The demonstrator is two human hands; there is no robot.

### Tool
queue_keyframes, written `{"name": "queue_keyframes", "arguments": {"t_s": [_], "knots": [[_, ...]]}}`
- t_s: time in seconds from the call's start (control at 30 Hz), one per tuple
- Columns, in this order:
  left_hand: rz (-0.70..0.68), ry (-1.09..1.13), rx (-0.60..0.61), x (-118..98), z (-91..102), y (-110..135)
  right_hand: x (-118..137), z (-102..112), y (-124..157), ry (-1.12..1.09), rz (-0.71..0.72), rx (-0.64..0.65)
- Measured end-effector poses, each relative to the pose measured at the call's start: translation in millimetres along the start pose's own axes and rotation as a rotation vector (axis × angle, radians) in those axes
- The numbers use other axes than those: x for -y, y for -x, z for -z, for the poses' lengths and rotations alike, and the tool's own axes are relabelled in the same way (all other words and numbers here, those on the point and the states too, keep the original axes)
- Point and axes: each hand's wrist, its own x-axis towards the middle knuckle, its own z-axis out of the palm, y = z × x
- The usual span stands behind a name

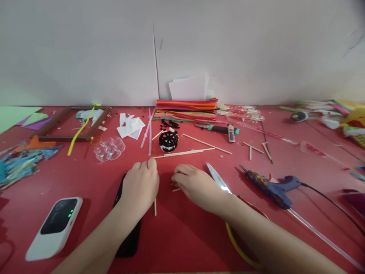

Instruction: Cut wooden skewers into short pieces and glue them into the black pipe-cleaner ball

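R hand (196, 186) pinched shut on tiny stick bits (176, 189), L hand (141, 186) curled, grip can't tell; bits prob light, stiff, snappable, so pinch mid-length w/ fingertips.

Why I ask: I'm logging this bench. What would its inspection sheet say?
Surface: red table, strewn with scraps.
Job's things: short wooden sticks by both hands; long stick and black wheel beyond them.
Clutter: scissors, glue gun, foam sheets, white device, black phone.
Grippers: left hand and right hand rest fingers-down on the table; grip unclear.
Cables: glue gun cord runs right.
Surroundings: white wall behind.
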Motion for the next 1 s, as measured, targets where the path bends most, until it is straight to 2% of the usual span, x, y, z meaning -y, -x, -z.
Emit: {"name": "queue_keyframes", "arguments": {"t_s": [0.27, 0.43, 0.6, 0.77, 0.9, 1.0], "knots": [[-0.031, 0.009, 0.072, -2, 5.9, -3, 0, -4, 3, 0.021, -0.052, -0.059], [0.004, 0.115, 0.049, -4, 3.6, -3, 2, 2, 8, -0.005, -0.116, -0.152], [-0.014, 0.181, 0.027, -3, 1.9, 0, -3, 1, 15, -0.067, -0.111, -0.35], [-0.064, 0.154, 0.102, -6, 7.7, 1, -8, 3, 22, -0.136, -0.116, -0.469], [-0.04, 0.177, 0.17, -10, 8.8, 2, -6, 3, 23, -0.104, -0.073, -0.5], [-0.023, 0.253, 0.153, -8, 6.6, 2, -3, 2, 23, -0.115, -0.072, -0.508]]}}
